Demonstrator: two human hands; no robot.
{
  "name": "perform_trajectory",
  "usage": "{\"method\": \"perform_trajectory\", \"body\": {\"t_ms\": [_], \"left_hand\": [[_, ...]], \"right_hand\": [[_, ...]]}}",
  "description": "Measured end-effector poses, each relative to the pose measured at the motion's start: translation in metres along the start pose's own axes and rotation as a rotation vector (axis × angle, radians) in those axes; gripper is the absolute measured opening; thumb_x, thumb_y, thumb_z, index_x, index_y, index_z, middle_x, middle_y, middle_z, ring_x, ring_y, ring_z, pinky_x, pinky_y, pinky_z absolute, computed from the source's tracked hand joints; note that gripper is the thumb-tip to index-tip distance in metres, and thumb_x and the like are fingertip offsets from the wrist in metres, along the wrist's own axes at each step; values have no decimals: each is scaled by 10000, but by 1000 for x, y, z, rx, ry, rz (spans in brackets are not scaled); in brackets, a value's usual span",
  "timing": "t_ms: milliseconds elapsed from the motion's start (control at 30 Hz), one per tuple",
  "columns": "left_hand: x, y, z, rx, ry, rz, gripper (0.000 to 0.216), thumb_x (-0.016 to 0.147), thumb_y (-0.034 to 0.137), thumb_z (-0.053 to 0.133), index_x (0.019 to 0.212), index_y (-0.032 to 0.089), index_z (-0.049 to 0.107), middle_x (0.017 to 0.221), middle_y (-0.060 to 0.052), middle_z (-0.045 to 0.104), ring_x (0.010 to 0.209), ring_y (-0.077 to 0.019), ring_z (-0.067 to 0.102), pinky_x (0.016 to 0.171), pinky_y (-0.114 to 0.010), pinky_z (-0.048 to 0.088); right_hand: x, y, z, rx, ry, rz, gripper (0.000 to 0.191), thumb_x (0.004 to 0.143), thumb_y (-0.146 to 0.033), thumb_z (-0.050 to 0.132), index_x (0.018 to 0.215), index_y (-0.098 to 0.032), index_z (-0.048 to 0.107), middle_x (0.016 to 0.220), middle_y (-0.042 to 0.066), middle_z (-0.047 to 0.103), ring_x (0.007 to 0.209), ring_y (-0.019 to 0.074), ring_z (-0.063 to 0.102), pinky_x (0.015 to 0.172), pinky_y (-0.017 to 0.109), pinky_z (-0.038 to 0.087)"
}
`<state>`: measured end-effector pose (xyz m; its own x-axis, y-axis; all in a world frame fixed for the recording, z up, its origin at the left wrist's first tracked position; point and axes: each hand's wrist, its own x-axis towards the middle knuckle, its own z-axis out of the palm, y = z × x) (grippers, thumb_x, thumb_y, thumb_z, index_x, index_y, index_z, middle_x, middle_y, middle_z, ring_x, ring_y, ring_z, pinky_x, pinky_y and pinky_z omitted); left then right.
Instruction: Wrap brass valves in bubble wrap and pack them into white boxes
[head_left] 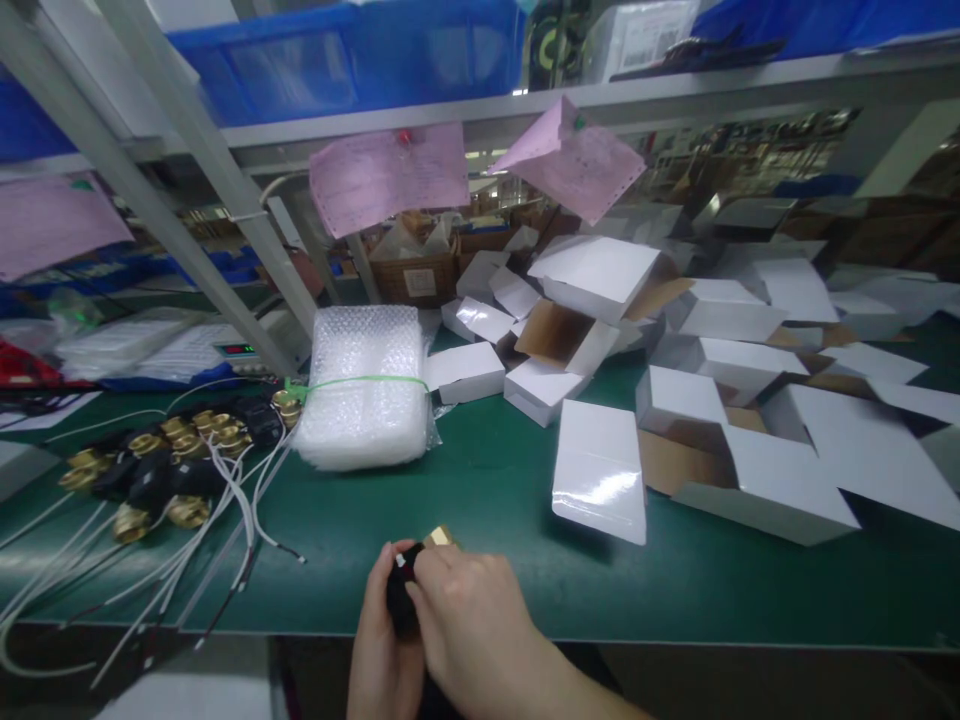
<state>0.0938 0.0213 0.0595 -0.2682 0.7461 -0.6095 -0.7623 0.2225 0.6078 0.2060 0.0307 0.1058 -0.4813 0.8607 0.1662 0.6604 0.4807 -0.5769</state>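
Note:
Both my hands meet at the near edge of the green table point(495, 500). My left hand point(381, 655) is closed around a small black part with a brass fitting point(409, 570). My right hand point(469, 625) covers the part from the right, with its fingers pinched on the top by the brass end point(439, 537). Several more black parts with brass fittings and white wires point(161, 460) lie at the left of the table.
A banded stack of bubble wrap bags point(364, 385) stands ahead of my hands. Many open white cardboard boxes point(675, 400) are heaped across the right half. Pink papers point(390, 175) hang from the shelf above, with blue bins on it.

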Motion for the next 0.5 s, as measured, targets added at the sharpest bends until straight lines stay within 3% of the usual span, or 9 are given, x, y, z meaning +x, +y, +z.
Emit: {"method": "perform_trajectory", "body": {"t_ms": [67,133,167,233,300,333,433,467,500], "left_hand": [[1,6,-2,110,23,147,504,541,491,880,915,215,687,937,18,688,817,-157,636,590,-191,521],[2,11,-4,255,-35,251,507,592,567,855,930,232,682,916,28,675,790,-153,619,585,-189,509],[2,12,-5,334,-83,285,495,621,584,839,931,232,682,909,24,674,786,-159,618,604,-200,512],[3,15,-5,524,-161,388,436,677,577,805,901,220,694,889,-1,684,802,-186,632,680,-235,527],[7,23,-3,769,-251,549,393,735,571,750,888,211,728,910,-49,715,884,-238,665,801,-286,542],[10,30,-2,903,-308,639,375,797,567,691,904,212,747,933,-71,729,926,-255,677,845,-303,542],[35,70,4,1285,-401,1013,399,995,467,430,990,228,750,985,-93,741,954,-241,696,848,-322,562],[48,89,5,1404,-339,1236,375,1012,419,409,1004,226,731,993,-88,735,941,-230,694,840,-327,567],[63,109,7,1432,-298,1347,348,994,416,446,1045,205,717,1044,-108,724,1001,-258,678,919,-388,553]], "right_hand": [[-3,12,6,151,166,43,142,851,-37,630,894,-171,611,887,65,640,805,268,646,670,348,493],[-5,26,13,417,298,174,286,735,-7,697,937,-178,587,926,42,610,849,244,622,735,330,494],[-6,33,15,593,285,241,361,686,-14,710,983,-180,590,955,36,608,862,233,621,753,318,499],[-7,47,20,930,113,299,426,658,-84,712,1063,-182,622,973,29,628,852,217,632,744,286,511],[-8,59,26,1120,-49,259,340,703,-198,733,1038,-178,680,909,23,654,819,215,637,711,266,515],[-9,65,28,1159,-66,238,290,728,-259,758,1000,-173,704,869,24,660,804,215,634,702,262,516],[-16,81,39,1223,82,301,465,713,-506,881,988,-158,741,851,49,682,784,228,645,696,273,530],[-18,86,42,1251,136,350,563,673,-590,905,983,-147,747,854,64,689,787,239,655,705,285,539],[-21,90,46,1281,186,399,650,628,-657,916,980,-136,749,850,78,694,788,252,665,711,299,547]]}}
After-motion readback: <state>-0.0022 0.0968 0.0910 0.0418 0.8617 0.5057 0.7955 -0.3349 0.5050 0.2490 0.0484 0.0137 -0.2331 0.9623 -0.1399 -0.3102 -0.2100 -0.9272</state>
